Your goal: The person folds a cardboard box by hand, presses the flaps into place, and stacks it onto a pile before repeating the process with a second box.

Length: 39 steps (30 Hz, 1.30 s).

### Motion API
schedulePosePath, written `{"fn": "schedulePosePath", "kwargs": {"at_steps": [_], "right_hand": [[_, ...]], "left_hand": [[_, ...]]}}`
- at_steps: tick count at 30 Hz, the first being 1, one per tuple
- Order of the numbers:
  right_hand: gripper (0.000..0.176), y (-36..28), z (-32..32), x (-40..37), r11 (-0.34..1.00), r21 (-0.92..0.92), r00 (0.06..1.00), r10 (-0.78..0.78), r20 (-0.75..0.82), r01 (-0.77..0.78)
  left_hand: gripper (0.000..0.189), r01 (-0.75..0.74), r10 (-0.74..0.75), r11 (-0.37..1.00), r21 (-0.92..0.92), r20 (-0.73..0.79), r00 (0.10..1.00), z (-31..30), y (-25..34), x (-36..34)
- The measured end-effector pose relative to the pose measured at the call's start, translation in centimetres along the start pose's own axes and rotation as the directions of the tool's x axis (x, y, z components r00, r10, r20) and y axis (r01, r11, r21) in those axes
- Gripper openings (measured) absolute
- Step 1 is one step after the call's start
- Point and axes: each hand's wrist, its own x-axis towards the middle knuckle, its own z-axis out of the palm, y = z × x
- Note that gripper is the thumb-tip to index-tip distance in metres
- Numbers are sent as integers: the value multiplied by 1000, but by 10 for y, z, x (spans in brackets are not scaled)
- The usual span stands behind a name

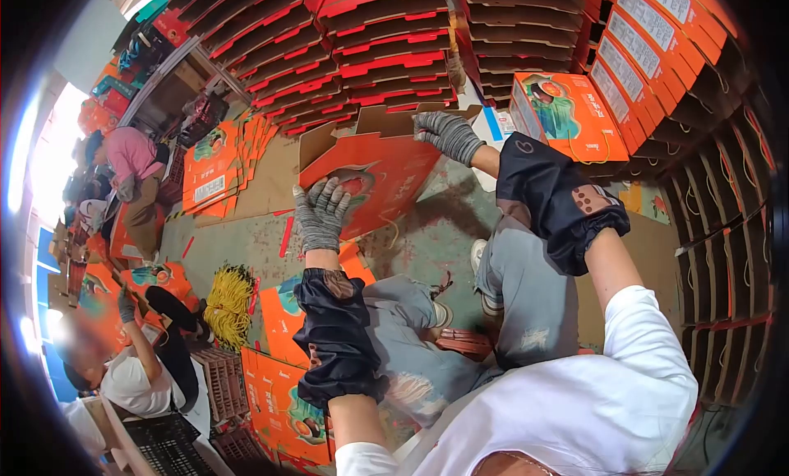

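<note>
**Open carton (394, 188) under two gloved hands; grip on the rim unconfirmed**

From where I stand, the largest item is the bank of stacked cartons (382, 53) across the top of the frame, with printed cartons (641, 65) piled at upper right. Green floor (444, 242), visibly scuffed, shows at the centre.

The open carton stands just above the centre of the frame, its orange printed side facing the person and brown flaps raised. Whether its base bears on the floor could not be determined.

The right hand (448, 136) has its fingers over the carton's upper edge; I cannot tell whether the thumb closes from behind. The left hand (320, 214) lies against the printed side near the left corner, fingers fanned, not visibly clasping anything.

A looped yellow cord (392, 232) shows at the carton's lower edge.

Hazards, in my judgement: the carton could tip or slide should the right fingers slip, since the flat left hand offers little hold. Uneven pressure could crease the thin flaps. A push too far toward the top of the frame could jolt the stack. The cord could snag if trapped beneath.
</note>
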Motion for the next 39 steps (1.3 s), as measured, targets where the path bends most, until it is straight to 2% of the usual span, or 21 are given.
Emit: {"fn": "schedulePosePath", "kwargs": {"at_steps": [5,6,8,10,12,16,17,18,21,22,23,24,25,27,29,30,31,33,34,36,39], "right_hand": [[25,-43,9,5,983,-160,961,130,245,-92],[27,-55,15,1,987,-142,949,115,295,-76],[32,-87,20,-4,990,-127,901,111,419,-63],[39,-122,16,-5,989,-131,819,133,559,-72],[43,-118,38,-15,997,62,883,-61,465,37],[45,-102,51,-14,965,211,885,-229,406,152],[44,-96,51,-14,955,234,882,-266,389,184],[39,-110,30,-16,976,110,896,-218,387,190],[26,-104,24,-18,855,-152,831,-417,369,496],[23,-118,8,-11,716,-242,741,-547,389,655],[20,-115,7,-7,646,-248,681,-599,422,722],[17,-102,14,-8,606,-237,640,-633,434,760],[20,-96,18,-11,586,-247,626,-633,456,772],[22,-106,9,-16,546,-278,601,-601,527,790],[20,-85,26,-20,572,-342,638,-468,611,746],[19,-87,30,-19,543,-360,627,-457,631,758],[19,-90,33,-17,514,-377,615,-445,651,770],[18,-95,33,-12,379,-403,552,-519,653,833],[19,-103,27,-9,449,-386,575,-437,692,806],[23,-118,5,-8,589,-371,594,-241,767,718],[34,-121,-29,-6,710,-396,694,-180,697,582]], "left_hand": [[65,22,147,890,455,-333,931,36,-4,-8],[68,67,124,848,525,-320,939,36,-9,-5],[80,109,-49,703,703,-105,993,20,-27,2],[97,62,-73,669,741,-17,997,16,-49,11],[91,-1,36,763,646,-42,998,31,-65,8],[55,-83,200,809,582,-139,970,45,-72,7],[44,-244,330,456,856,91,939,35,-79,20],[35,-368,347,2,930,345,872,23,-83,34],[25,-445,153,-666,599,694,704,-3,-84,56],[37,-330,321,-293,897,418,850,13,-79,38],[57,-183,448,170,968,90,889,28,-74,22],[72,-104,389,95,990,59,919,30,-73,23],[71,-113,384,78,991,75,920,54,-55,-12],[92,-44,247,98,994,19,969,49,-55,-3],[78,-161,342,60,985,131,931,45,-62,0],[55,-141,316,14,990,129,940,53,-55,-9],[40,-242,406,-46,969,239,882,50,-62,-2],[35,-221,325,-157,963,262,909,61,-42,-15],[35,-277,390,-218,936,344,854,54,-44,-14],[36,-220,308,-285,933,306,901,61,-28,-17],[38,-159,214,-386,909,256,943,72,-10,-19]]}}
